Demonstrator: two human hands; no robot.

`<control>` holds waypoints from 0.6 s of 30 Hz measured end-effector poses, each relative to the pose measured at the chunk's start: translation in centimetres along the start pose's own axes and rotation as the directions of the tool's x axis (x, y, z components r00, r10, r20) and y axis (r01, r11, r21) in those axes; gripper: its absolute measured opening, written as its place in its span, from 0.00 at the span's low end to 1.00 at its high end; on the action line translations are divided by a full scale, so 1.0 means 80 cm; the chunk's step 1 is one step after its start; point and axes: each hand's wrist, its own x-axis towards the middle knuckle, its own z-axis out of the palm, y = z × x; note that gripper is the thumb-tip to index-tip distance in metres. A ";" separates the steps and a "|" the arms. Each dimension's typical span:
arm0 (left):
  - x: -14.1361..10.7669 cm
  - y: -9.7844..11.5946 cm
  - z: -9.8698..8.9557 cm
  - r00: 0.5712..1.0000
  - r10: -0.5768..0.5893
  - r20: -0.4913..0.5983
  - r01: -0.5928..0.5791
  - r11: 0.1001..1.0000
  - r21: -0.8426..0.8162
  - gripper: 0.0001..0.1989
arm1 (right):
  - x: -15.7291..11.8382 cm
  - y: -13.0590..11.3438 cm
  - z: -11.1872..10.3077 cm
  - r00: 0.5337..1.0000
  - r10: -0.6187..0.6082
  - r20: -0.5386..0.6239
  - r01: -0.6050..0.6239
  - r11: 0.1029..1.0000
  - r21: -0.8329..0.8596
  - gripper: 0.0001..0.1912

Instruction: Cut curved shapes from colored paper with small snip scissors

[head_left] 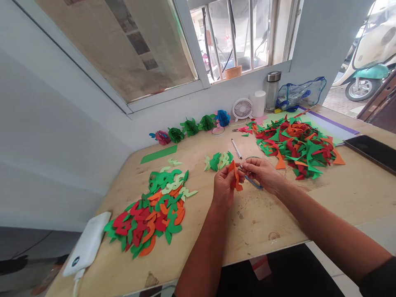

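My left hand [223, 185] is closed on an orange paper piece [234, 175], which stands upright and folded between thumb and fingers. Close beside it, my right hand [262, 173] pinches something small with a metallic glint at the paper's edge; I cannot make out its kind. A blue-grey curved item [254, 182] shows below the right fingers, partly hidden by the hand. Just beyond my left hand are green and pale green cut paper pieces [215, 162]. A white pen [236, 148] lies on the wooden table [247, 231] past my hands.
Cut paper shapes [151, 214] are heaped at left, paper scraps [297, 144] at right. A white power bank [88, 243] is at the left edge, a phone [371, 150] at right. Paper ornaments [190, 126], a small fan [242, 109] and a glass bottle [272, 93] line the wall.
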 end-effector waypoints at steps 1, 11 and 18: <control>0.000 0.000 0.000 1.000 0.003 0.001 -0.003 1.000 0.003 0.16 | 0.000 0.000 0.000 1.000 -0.003 0.000 0.003 1.000 -0.002 0.15; -0.001 -0.002 0.000 0.999 0.046 -0.004 -0.046 0.997 0.063 0.15 | 0.000 0.000 0.001 0.998 -0.022 -0.054 0.019 0.999 -0.051 0.14; -0.004 -0.001 0.003 0.991 0.133 0.010 -0.132 0.970 0.206 0.18 | 0.002 0.001 0.001 0.994 -0.039 -0.101 0.031 0.996 -0.081 0.14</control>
